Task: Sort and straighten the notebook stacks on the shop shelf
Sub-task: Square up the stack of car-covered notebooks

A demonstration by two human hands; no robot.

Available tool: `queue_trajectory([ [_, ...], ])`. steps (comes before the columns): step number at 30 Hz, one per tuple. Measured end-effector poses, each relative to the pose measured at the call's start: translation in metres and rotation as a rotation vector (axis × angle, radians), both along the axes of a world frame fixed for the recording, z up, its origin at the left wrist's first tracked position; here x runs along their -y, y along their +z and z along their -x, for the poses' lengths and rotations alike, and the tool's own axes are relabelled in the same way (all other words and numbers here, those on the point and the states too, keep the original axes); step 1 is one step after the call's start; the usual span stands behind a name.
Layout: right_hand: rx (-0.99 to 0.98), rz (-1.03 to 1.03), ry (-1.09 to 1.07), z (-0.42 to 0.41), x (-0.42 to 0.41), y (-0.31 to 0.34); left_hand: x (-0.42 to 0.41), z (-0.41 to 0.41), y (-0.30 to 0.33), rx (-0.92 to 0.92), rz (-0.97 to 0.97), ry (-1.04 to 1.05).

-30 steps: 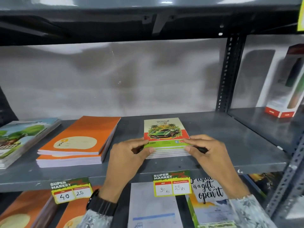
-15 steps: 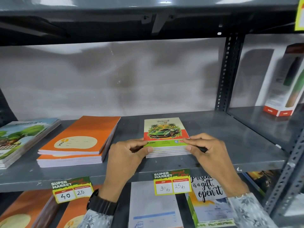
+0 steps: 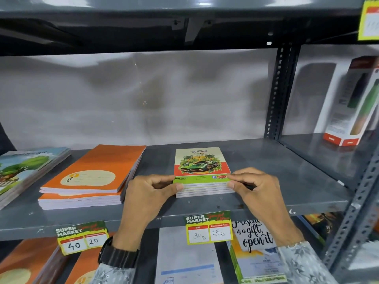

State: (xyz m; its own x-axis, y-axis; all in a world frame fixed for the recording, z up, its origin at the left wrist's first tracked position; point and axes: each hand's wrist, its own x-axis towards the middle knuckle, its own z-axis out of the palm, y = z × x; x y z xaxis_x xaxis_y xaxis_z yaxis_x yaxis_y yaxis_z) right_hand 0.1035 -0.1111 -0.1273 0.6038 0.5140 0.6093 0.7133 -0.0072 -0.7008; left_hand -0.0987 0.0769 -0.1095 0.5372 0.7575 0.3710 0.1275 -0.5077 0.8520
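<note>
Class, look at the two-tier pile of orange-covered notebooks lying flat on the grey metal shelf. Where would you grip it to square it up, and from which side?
Grip the orange notebook pile at its two front corners, one hand on each side, coming from the open shelf front. It lies flat with its upper bundle skewed on the lower, so squeezing the long side edges should align them. The grey metal shelf leaves room on its right.

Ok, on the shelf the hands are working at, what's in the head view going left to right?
Tree-cover notebook stack → orange notebook stack → left hand → car-cover notebook stack → right hand → boxed bottle past the upright.
</note>
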Motion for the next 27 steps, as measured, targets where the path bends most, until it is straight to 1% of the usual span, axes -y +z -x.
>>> queue_trajectory([
  [8,0.037,-0.002,-0.011,-0.001,-0.0008,-0.0027,-0.0013,0.0019,0.0014,0.004,0.046,-0.054],
  [16,0.038,-0.029,-0.015,0.0011,0.0,-0.001,0.0022,0.0022,-0.0004,0.024,-0.008,0.007],
  [23,0.05,0.0,-0.033,0.0021,0.0003,-0.0001,0.0065,0.0024,0.0013,0.004,-0.058,0.024],
  [27,-0.011,0.016,-0.019,0.0007,0.0007,0.0027,0.0057,0.0031,0.001,-0.01,-0.081,0.026],
])
